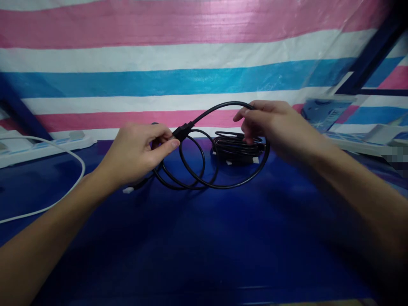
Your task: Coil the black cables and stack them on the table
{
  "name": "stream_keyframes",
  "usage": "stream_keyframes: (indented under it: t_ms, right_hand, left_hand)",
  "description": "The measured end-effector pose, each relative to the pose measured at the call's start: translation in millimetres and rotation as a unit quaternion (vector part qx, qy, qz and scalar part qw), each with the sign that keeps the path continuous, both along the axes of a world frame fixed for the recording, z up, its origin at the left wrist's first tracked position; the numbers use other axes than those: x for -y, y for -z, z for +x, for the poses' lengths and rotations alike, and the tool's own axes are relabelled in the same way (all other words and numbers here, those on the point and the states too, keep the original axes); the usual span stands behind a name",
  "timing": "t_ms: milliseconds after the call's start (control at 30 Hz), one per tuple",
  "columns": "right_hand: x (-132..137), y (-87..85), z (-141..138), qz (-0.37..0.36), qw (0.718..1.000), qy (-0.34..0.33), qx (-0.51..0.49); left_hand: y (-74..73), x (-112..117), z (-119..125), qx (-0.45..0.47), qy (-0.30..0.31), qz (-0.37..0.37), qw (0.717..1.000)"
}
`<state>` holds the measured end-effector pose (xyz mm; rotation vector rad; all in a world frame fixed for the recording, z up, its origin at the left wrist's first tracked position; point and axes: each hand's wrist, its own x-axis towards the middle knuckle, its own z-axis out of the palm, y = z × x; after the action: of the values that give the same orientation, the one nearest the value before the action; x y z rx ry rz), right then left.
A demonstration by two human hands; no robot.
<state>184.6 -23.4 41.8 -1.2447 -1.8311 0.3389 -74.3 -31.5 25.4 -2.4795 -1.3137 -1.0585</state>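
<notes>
Evidently, the leftmost item is a white power strip (47, 151), well left of the grip, with a white cable (84, 166) curving nearer. The left hand (137, 151) pinches a black plug (182, 132) between thumb and fingers; a white-tipped connector (128, 190) lies below this grip. From the plug, the black cable (234, 103) arches rightward, its loops hanging between the hands. A black cable bundle (236, 148) rests beyond. The right hand (270, 121) meets the arch with curled fingers; whether they pinch it cannot be told. Farther right, a blue packet (323, 112) bears pale lettering, too blurred to read.
</notes>
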Motion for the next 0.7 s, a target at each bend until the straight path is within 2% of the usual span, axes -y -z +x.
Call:
stream_keyframes:
  t_ms: [33,100,167,200,300,467,700]
  right_hand:
    - [0,2.6,-1,0.078,0.992,0.026,0.1]
    - [2,8.3,-7,0.207,0.936,0.009,0.286]
    - [7,12.5,-16,0.242,0.888,-0.075,0.384]
    - [11,13.5,-21,0.234,0.879,-0.109,0.4]
    - [20,11.3,-29,0.208,0.886,-0.139,0.39]
    - [23,3.5,-24,0.168,0.902,-0.17,0.359]
    - [22,3.1,-21,0.16,0.907,-0.176,0.349]
  left_hand:
    - [0.9,1,1,-0.012,0.007,0.007,1.0]
    - [3.9,3,6,-0.048,0.025,0.021,0.998]
    - [8.1,5,13,-0.083,0.046,0.041,0.995]
    - [10.2,6,16,-0.093,0.057,0.051,0.993]
    - [14.5,7,20,-0.108,0.089,0.07,0.988]
    - [15.1,5,19,-0.114,0.131,0.105,0.979]
    - [15.2,5,20,-0.104,0.127,0.121,0.979]
